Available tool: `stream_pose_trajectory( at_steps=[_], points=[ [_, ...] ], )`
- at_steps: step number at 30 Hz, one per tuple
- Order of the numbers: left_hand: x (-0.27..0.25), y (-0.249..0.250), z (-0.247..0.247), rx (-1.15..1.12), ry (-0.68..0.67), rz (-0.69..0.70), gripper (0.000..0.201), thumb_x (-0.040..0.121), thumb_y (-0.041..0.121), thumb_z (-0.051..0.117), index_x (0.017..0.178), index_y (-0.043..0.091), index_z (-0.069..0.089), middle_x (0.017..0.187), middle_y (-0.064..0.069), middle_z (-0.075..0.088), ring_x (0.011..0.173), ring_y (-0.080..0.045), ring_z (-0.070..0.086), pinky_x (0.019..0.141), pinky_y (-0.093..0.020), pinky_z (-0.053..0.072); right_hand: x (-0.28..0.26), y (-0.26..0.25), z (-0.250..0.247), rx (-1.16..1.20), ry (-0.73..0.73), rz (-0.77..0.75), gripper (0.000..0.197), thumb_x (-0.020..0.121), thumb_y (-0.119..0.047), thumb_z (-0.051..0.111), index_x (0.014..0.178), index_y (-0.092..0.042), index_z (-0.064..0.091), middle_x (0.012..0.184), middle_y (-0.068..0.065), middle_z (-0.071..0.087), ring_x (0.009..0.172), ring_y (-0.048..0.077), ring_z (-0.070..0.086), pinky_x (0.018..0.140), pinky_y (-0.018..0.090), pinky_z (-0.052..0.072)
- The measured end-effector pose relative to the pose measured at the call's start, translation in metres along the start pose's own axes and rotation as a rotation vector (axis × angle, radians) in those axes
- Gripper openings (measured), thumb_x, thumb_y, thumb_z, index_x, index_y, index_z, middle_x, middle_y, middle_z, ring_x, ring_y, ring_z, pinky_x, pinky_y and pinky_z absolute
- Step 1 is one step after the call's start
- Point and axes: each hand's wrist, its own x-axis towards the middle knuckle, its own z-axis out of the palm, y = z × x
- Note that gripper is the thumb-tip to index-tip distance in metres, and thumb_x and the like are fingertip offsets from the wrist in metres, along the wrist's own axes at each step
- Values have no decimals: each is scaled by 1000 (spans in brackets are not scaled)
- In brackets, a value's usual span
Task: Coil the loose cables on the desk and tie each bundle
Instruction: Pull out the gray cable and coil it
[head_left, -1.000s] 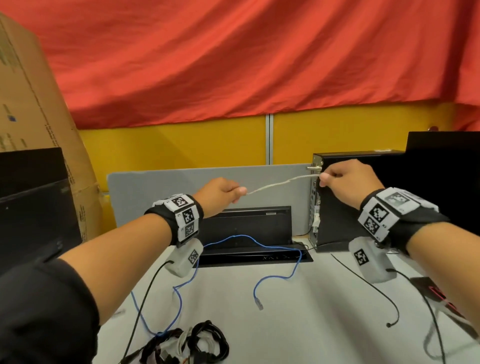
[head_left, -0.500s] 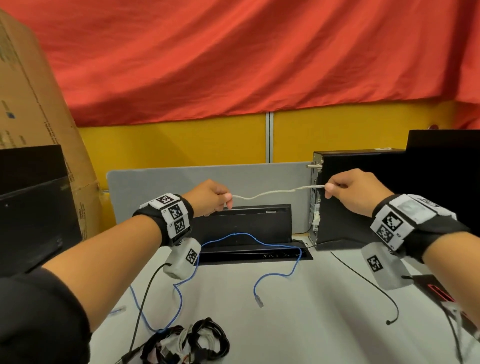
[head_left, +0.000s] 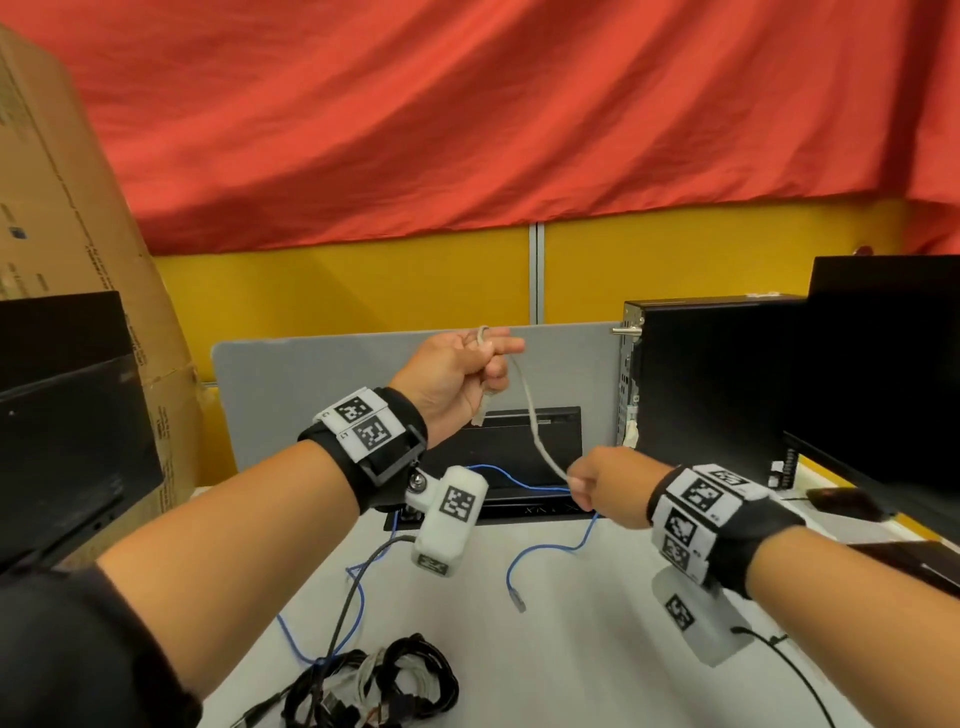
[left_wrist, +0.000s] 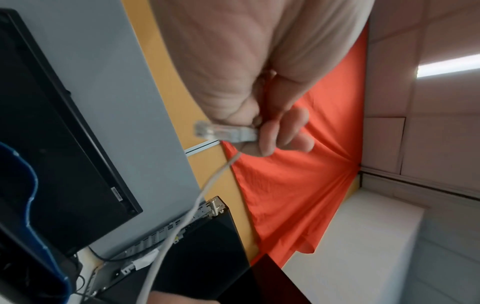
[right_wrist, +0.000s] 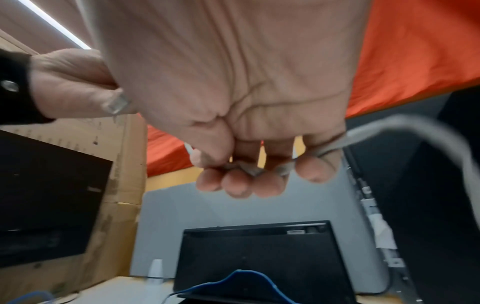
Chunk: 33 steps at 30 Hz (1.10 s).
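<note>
Above the desk (head_left: 597, 649), raised left hand (head_left: 457, 379) and lower right hand (head_left: 608, 483) grip grey cable (head_left: 535, 431).

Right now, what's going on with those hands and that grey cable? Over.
Left hand grips grey cable near its plug. Right hand pinches it lower down. Blue cable, black bundle wait on desk. Nothing blocking.
</note>
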Motion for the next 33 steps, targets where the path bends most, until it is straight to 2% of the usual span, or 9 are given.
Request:
stream_pose_trajectory(
  at_steps=[3,6,10,14,18,23,26,30,33],
  points=[
    [-1,-2,-2,36,62,54,25,100,-8,33,123,-8,42,104,-18,69,60,-12,60,57,-19,50,-6,-16,4,71,60,-102,29,100,-20,39,74,-15,52,76,3,53,72,19,50,73,32,44],
    [1,-5,-13,98,175,131,35,95,-16,38,129,-8,38,116,-25,64,91,-28,70,77,-28,59,-19,-28,0,198,263,-182,45,98,-42,41,59,-21,44,56,-5,45,53,12,43,58,31,39],
    [0,-13,-17,293,166,120,45,92,-18,42,131,4,42,113,-19,68,107,-28,67,91,-36,53,-32,-37,-19,200,387,-255,51,95,-48,45,54,-17,42,47,-4,39,44,12,37,51,33,36],
    [-8,-16,-13,601,20,52,41,91,-16,46,123,7,57,110,-13,72,96,-12,69,82,-28,52,-35,-32,-48,208,478,-279,50,95,-44,50,61,-8,55,48,-4,44,46,14,40,50,32,36],
    [-21,-16,-6,590,-128,-98,44,94,-15,39,134,1,48,92,-18,73,78,-23,73,80,-32,48,-35,-23,-69,153,561,-285,46,93,-45,54,65,-10,61,44,-7,41,44,10,38,49,28,34],
    [-33,-11,4,491,-184,-182,42,92,-11,27,124,-6,55,78,-23,69,52,-22,58,75,-37,51,-24,-8,-76,226,671,-285,38,83,-52,65,67,-17,68,41,-11,43,41,6,37,46,23,30],
    [-37,-16,10,403,-194,-225,41,93,-3,25,118,-8,57,60,-17,61,48,-21,43,93,-47,53,-16,2,-73,279,737,-262,40,77,-55,69,64,-17,68,45,-8,41,45,6,36,49,25,32],
    [-40,-22,19,224,-257,-248,37,101,11,34,112,-10,62,45,-5,45,46,-17,33,93,-59,50,-7,8,-62,230,639,-202,37,89,-55,54,67,-26,63,49,-7,46,42,6,40,48,25,34],
    [-40,-24,24,88,-270,-189,36,103,12,38,121,-14,54,47,-2,46,39,-8,32,89,-60,51,-1,7,-46,167,566,-178,28,101,-36,37,78,-33,51,62,-7,52,54,11,48,56,32,38]
  ],
)
